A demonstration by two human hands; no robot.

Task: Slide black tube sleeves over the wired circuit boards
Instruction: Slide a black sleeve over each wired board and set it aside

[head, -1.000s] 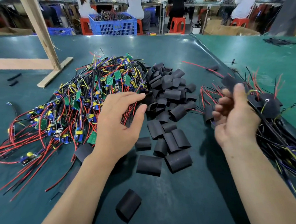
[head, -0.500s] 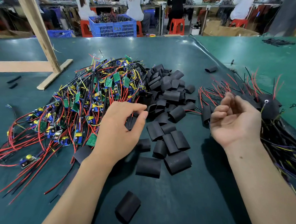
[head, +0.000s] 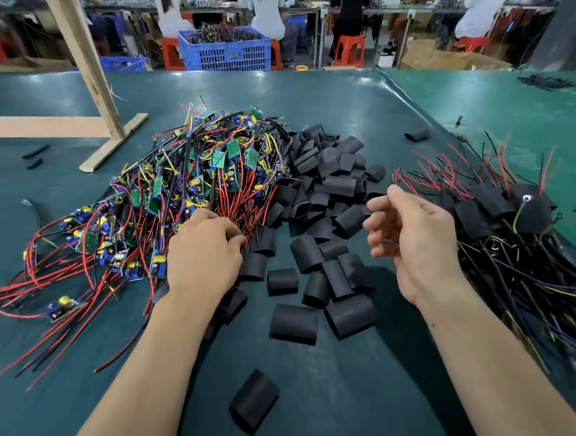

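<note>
Now the left hand (head: 203,256) curls its fingers (head: 228,226) into the wired circuit boards (head: 190,186); whether they grip one is hidden. Right hand (head: 412,240), loosely curled, holds nothing. Black tube sleeves (head: 319,249) lie between both hands' fingers. Risk: tangled leads may drag neighbouring boards along.

A tangled heap of wired circuit boards (head: 194,190) lies left of centre: small green boards with blue and yellow parts, their red and black leads trailing toward the near left. Just right of it, touching its edge, sits a pile of black tube sleeves (head: 325,188), short flattened cylinders (some gaping open), spilling nearer. One stray sleeve (head: 254,400) lies alone nearest, well apart. On the right lies a bundle of sleeved boards (head: 509,224), wires poking out.
</note>
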